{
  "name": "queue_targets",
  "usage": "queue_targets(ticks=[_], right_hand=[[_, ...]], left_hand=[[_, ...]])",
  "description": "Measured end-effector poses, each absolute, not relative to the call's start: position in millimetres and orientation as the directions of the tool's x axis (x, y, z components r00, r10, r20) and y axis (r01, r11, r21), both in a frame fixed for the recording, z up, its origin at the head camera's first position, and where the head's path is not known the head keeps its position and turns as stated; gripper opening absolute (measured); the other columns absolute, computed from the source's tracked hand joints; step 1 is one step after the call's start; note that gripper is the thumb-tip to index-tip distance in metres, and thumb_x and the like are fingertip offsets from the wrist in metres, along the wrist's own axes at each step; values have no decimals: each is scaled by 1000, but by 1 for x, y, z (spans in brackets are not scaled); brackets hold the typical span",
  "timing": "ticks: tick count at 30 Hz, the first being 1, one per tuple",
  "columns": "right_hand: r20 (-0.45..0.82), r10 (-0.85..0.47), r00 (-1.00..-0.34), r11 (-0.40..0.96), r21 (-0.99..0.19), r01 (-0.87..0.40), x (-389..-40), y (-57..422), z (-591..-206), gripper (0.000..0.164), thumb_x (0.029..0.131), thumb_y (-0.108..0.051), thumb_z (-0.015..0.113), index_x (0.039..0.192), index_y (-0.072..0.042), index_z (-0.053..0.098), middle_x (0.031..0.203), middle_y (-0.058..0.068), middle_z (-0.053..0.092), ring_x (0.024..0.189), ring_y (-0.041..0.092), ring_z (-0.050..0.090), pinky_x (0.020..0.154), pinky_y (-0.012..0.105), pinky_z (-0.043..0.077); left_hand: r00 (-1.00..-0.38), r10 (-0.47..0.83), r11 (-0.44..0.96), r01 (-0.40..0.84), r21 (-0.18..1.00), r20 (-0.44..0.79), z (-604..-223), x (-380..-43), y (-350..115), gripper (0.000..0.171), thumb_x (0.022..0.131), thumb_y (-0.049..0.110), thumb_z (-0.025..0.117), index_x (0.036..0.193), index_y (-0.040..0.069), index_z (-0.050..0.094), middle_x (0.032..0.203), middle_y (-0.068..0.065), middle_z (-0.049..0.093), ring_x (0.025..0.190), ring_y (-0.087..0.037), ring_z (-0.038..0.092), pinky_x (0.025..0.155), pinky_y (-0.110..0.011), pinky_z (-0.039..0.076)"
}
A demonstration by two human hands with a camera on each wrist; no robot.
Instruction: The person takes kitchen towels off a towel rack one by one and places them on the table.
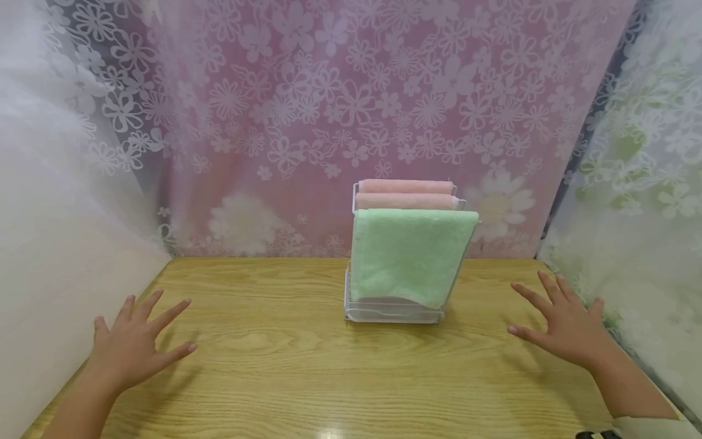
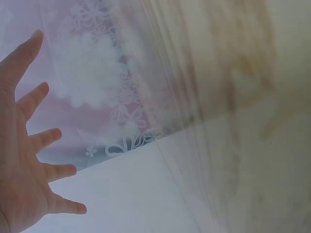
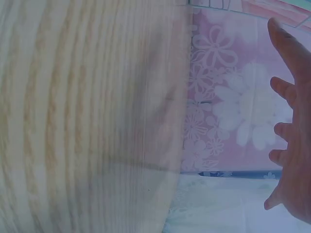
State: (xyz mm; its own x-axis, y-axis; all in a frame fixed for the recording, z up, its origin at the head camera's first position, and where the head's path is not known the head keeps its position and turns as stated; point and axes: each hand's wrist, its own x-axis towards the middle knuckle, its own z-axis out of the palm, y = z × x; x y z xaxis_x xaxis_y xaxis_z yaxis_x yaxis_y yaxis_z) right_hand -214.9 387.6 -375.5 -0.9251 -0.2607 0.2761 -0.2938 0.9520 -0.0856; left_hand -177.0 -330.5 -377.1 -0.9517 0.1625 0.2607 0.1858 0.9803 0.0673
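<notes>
My left hand (image 1: 128,347) is spread over the left side of the wooden table, its fingers straight and apart, holding nothing. On the right side my right hand (image 1: 570,326) is spread the same way, also holding nothing. Between them, nearer the right hand, stands a white wire rack (image 1: 395,315). A green towel (image 1: 411,256) drapes over its front bar and hides much of the frame. Behind it, a pale pink towel (image 1: 406,201) and a deeper pink towel (image 1: 406,186) hang on the bars farther back, mostly hidden.
The wood-grain table (image 1: 263,366) runs back to a pink flowered curtain (image 1: 351,103). A plain white sheet (image 1: 66,213) closes the left side, and a pale flowered sheet (image 1: 641,201) the right. Something dark shows at the right wrist, by a light sleeve (image 1: 647,427).
</notes>
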Motion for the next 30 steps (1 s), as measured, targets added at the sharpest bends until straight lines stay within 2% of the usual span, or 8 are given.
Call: queue_targets(ticks=[8,16,20,24,30], right_hand=[[326,-279,-903,920,-180,-349,-218,384,-370,91,82,-48,75,156,-28,25,161,21,0,140,56,3,78,91,0],[388,-303,-871,851,-301,-430,-216,378,-366,90,80,-33,81,155,-23,30,159,26,6,136,61,12,89,85,13],[387,-296,-873,814,-377,-443,-215,373,-363,89,81,-27,81,154,-18,31,160,23,3,135,62,10,89,83,16],[384,-289,-877,796,-413,-443,-214,368,-358,88,81,-25,81,154,-17,32,161,21,4,136,60,12,86,82,21],[397,-284,-873,767,-452,-455,-214,360,-352,87,82,-23,80,154,-17,32,161,19,7,139,56,11,88,82,21]], left_hand=[[-941,179,973,212,88,287,-379,-178,-329,82,79,70,65,149,36,39,154,-24,25,129,-61,26,80,-90,12],[-856,262,950,311,40,446,-381,-186,-324,77,75,63,74,140,29,52,145,-23,39,124,-50,39,74,-80,35],[-823,275,929,361,83,498,-380,-189,-318,78,72,57,78,140,29,53,143,-24,42,122,-50,42,77,-78,35],[-780,292,902,418,113,553,-382,-194,-312,78,69,53,82,138,27,57,137,-27,47,117,-51,47,80,-74,38],[-775,285,885,439,156,564,-380,-197,-302,78,69,49,84,139,26,56,137,-27,48,111,-53,50,77,-72,41]])
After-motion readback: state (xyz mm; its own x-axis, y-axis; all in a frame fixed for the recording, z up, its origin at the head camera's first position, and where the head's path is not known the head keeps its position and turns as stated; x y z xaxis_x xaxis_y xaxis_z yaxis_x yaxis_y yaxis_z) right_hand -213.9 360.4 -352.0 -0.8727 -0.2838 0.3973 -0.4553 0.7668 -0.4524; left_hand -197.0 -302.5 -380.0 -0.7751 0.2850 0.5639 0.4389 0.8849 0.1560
